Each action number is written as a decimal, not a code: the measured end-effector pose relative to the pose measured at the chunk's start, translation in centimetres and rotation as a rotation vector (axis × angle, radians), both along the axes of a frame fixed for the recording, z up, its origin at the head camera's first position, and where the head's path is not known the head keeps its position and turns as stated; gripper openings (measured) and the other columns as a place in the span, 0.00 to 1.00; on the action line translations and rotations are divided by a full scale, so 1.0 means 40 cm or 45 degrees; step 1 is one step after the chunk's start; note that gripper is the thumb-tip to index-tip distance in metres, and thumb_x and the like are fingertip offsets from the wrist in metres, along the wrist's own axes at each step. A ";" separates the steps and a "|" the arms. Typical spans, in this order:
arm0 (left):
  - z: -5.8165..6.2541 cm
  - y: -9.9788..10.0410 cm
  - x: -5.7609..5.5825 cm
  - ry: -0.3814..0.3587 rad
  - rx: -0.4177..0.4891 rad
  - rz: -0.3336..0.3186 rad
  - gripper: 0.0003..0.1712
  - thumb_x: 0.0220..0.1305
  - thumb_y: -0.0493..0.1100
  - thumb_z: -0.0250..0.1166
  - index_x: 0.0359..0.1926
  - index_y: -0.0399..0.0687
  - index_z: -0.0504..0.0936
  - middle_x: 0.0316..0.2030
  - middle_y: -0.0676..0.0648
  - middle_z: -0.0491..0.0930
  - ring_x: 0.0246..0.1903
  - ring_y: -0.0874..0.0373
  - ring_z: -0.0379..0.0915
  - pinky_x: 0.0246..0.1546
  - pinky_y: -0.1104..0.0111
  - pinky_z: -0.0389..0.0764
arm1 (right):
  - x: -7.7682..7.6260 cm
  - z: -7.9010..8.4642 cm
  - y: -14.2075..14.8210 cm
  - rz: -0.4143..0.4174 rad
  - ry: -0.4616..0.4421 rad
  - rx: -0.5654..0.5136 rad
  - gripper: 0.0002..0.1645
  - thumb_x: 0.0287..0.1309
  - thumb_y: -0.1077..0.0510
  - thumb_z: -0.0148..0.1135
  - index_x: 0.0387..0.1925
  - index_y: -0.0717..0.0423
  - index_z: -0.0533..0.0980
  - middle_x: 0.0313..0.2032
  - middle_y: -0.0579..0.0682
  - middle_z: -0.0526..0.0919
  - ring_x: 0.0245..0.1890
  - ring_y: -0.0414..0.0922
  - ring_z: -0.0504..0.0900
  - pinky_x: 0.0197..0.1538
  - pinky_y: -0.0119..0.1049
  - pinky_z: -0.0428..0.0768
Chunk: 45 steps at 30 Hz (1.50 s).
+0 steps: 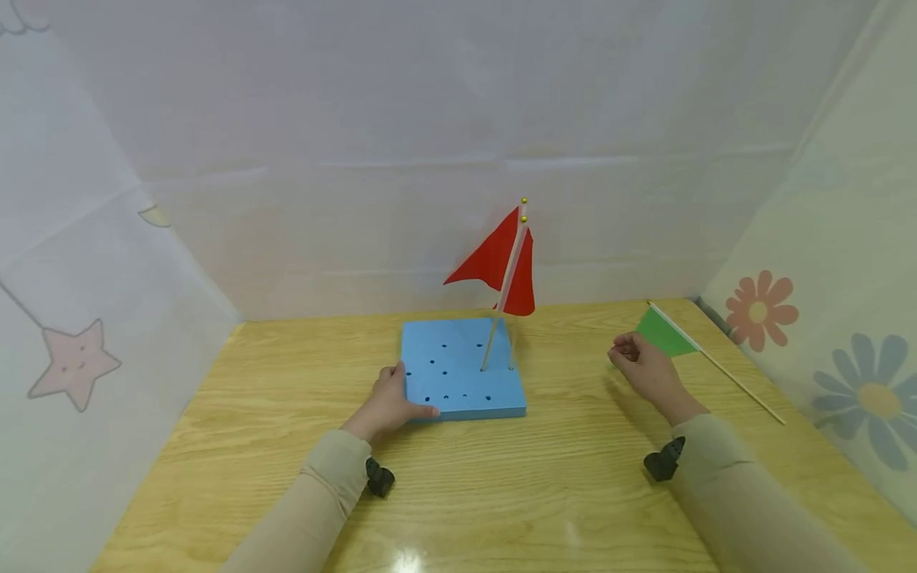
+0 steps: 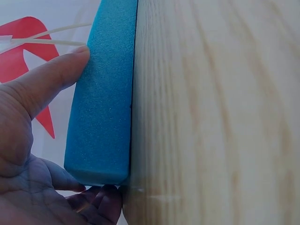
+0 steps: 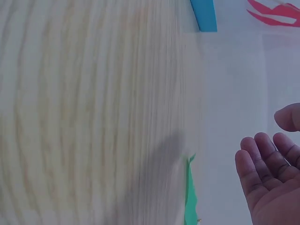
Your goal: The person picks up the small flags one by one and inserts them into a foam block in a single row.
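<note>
My left hand (image 1: 390,404) holds the near left corner of a blue foam block (image 1: 462,384) dotted with several holes. The thumb lies at its front edge and the fingers bend against its left side. Two thin wooden sticks with gold bead tips stand in holes on the block's right part, slightly tilted; they carry one red flag (image 1: 487,256) and another red flag (image 1: 523,282). My right hand (image 1: 650,376) hovers above the table with nothing in it, fingers loosely bent and thumb apart. Partly behind it, a green flag (image 1: 661,332) lies on its stick.
The wood-grained table (image 1: 501,493) holds the block near its back edge. A pale cloth backdrop (image 1: 358,199) rises behind, with printed cloth on both sides. The green flag's stick (image 1: 745,387) points toward the table's right edge.
</note>
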<state>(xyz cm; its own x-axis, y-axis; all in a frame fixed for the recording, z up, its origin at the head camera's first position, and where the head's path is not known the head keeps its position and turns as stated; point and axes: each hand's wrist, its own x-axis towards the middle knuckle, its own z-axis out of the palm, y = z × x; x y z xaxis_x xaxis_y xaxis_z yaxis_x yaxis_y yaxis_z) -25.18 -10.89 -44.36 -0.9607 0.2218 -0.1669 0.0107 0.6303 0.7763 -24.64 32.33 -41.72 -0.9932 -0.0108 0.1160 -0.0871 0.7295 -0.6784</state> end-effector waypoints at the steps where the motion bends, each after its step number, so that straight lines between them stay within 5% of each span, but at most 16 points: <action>1: 0.000 -0.001 0.001 -0.001 0.003 0.004 0.69 0.57 0.50 0.81 0.81 0.30 0.42 0.77 0.26 0.45 0.76 0.32 0.46 0.70 0.43 0.61 | 0.001 0.000 0.006 -0.002 -0.004 -0.005 0.25 0.80 0.52 0.51 0.62 0.71 0.68 0.56 0.68 0.78 0.56 0.65 0.76 0.54 0.58 0.77; 22: 0.001 0.002 0.002 -0.007 0.003 -0.008 0.68 0.58 0.49 0.81 0.80 0.29 0.42 0.77 0.26 0.46 0.76 0.31 0.46 0.70 0.43 0.61 | 0.034 -0.025 0.163 -0.177 -0.054 -0.056 0.33 0.81 0.51 0.47 0.68 0.78 0.61 0.62 0.78 0.69 0.62 0.73 0.69 0.56 0.63 0.75; 34: 0.010 0.001 0.005 -0.015 0.003 -0.005 0.68 0.58 0.50 0.80 0.81 0.31 0.41 0.77 0.27 0.45 0.76 0.31 0.46 0.70 0.42 0.61 | 0.038 -0.030 0.288 -0.291 -0.021 0.088 0.32 0.79 0.52 0.47 0.65 0.80 0.62 0.56 0.78 0.70 0.55 0.72 0.72 0.49 0.60 0.76; 45: 0.010 0.004 0.005 -0.018 0.013 0.005 0.68 0.58 0.48 0.80 0.81 0.30 0.41 0.77 0.26 0.46 0.75 0.32 0.47 0.70 0.43 0.60 | 0.053 -0.032 0.354 -0.257 -0.053 0.228 0.30 0.77 0.57 0.48 0.64 0.83 0.59 0.57 0.82 0.68 0.56 0.76 0.70 0.52 0.67 0.73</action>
